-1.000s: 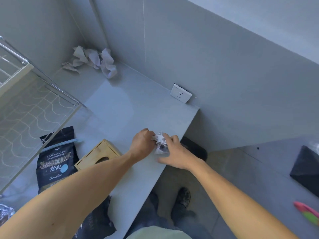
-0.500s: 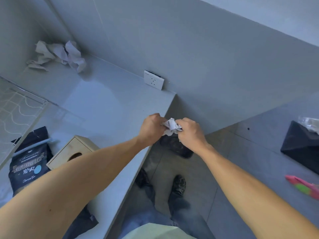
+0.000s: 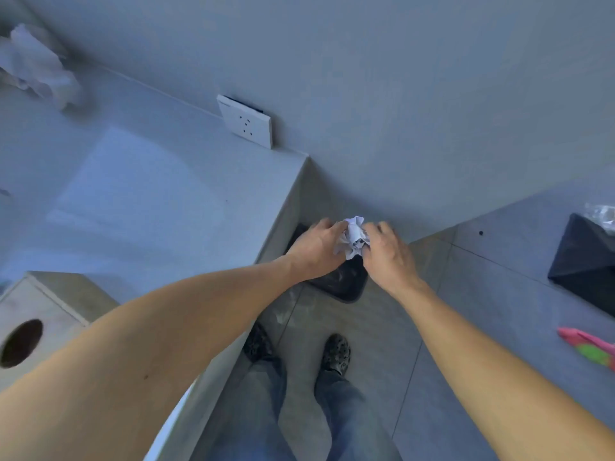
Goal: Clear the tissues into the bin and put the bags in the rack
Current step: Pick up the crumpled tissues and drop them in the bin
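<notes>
Both hands hold one crumpled white tissue [image 3: 353, 237] between them, past the counter's right edge. My left hand [image 3: 316, 249] grips its left side and my right hand [image 3: 387, 252] grips its right side. Directly below them on the floor stands a black bin [image 3: 342, 282], mostly hidden by the hands. A heap of more crumpled tissues [image 3: 36, 66] lies at the far left corner of the grey counter [image 3: 139, 181]. No bag and no rack are in view.
A wooden tissue box [image 3: 36, 314] with a round hole stands on the counter at the lower left. A white socket [image 3: 246, 123] sits on the wall. On the floor at the right are a black object [image 3: 585, 274] and a pink-green item [image 3: 589, 347]. My feet [image 3: 334, 354] stand below the bin.
Both hands carried the tissue from the counter's edge out to the right, above the black bin. The view swung right, so the rack and the black bag left the frame.
</notes>
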